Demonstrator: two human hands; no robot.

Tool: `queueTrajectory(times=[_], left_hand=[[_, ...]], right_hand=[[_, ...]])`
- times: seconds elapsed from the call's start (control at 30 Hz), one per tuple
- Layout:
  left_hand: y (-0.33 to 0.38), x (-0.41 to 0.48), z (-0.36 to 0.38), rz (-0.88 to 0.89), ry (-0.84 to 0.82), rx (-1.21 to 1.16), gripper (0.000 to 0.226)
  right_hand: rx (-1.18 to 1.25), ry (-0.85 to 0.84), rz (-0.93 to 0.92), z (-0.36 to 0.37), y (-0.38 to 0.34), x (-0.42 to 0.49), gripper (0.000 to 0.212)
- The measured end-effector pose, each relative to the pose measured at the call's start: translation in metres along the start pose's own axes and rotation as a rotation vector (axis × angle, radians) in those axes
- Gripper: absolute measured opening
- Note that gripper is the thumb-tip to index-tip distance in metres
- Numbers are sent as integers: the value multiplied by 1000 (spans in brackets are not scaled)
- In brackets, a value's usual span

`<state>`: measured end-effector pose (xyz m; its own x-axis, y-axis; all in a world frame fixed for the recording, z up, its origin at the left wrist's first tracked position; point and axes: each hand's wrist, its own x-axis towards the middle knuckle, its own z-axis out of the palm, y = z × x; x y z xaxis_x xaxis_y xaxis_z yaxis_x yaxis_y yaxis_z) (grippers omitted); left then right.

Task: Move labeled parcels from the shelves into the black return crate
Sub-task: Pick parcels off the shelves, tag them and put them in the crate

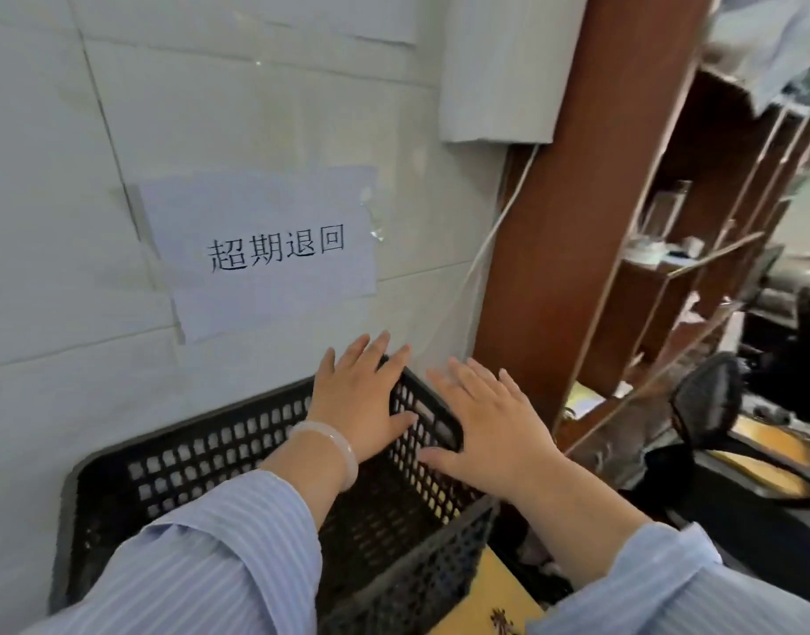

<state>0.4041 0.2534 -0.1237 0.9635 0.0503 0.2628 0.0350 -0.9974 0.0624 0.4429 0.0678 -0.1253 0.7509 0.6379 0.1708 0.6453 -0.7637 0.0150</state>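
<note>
The black perforated return crate (201, 456) stands against the white tiled wall, under a paper sign with printed characters (265, 254). My left hand (362, 401), with a pale bangle at the wrist, hovers flat with spread fingers over the crate's far right corner. Beside it my right hand (485, 428) is spread flat above the crate's right wall. Neither hand holds anything. What I can see of the crate's inside shows no parcel; my sleeves hide its near part.
A brown shelf unit (572, 222) rises right of the crate, its shelves holding small items. A black mesh chair (710, 396) stands at the right. A yellow-brown carton (499, 593) lies beside the crate's near right corner. A white cable (495, 231) hangs down the wall.
</note>
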Motion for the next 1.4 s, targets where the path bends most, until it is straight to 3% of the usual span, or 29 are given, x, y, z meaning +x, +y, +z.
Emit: queueTrajectory(times=[0.47, 0.8, 1.07, 1.4], left_hand=[[341, 45, -55, 671, 236, -226, 85], [616, 23, -69, 1028, 203, -393, 87], [768, -2, -78, 1315, 217, -544, 87], [893, -54, -107, 1785, 124, -820, 85]], right_hand=[[-174, 174, 612, -119, 190, -248, 96], [-283, 245, 944, -182, 316, -445, 85], [-436, 225, 1285, -206, 361, -555, 93], [-681, 262, 1706, -238, 345, -617, 88]])
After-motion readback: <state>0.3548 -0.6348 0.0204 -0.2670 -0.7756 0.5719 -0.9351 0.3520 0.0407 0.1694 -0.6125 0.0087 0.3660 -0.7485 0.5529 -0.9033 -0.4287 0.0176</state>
